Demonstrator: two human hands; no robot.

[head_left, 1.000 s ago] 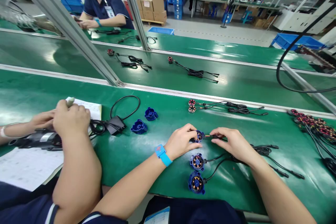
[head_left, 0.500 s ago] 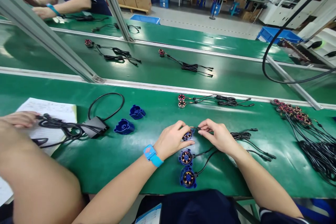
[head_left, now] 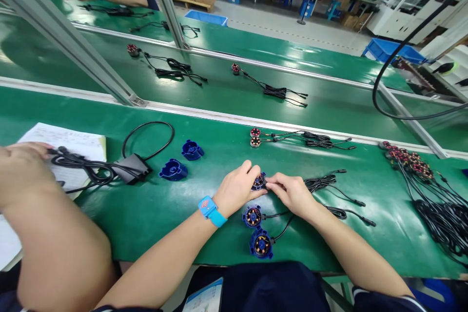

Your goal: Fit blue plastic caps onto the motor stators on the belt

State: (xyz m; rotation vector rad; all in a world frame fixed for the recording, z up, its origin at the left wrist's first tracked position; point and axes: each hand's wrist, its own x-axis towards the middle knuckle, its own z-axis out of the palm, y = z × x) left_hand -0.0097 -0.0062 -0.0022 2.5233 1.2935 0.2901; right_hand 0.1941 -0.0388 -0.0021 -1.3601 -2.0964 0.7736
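My left hand (head_left: 236, 189), with a blue band on its wrist, is closed around a blue motor housing (head_left: 259, 181) that has copper coils inside. My right hand (head_left: 288, 192) pinches the black cable where it meets the right rim of that housing; the fingertips cover the exact spot. From under my right hand the cable bundle (head_left: 321, 182) runs to the right. Just below my hands lie two more blue housings with coils, an upper one (head_left: 253, 216) and a lower one (head_left: 262, 244), each with a black cable leaving to the right.
Two blue housings without coils, one nearer (head_left: 173, 169) and one farther (head_left: 192, 150), lie left. Beyond my hands rest two coil units (head_left: 255, 136) with cables. A pile of coils (head_left: 409, 160) is at right. Left, a co-worker's arm (head_left: 44, 214) reaches by a black adapter (head_left: 132, 169).
My right hand has moved left, bringing the cable against the housing's rim. The middle housing has shifted slightly left. The view has tilted a little.
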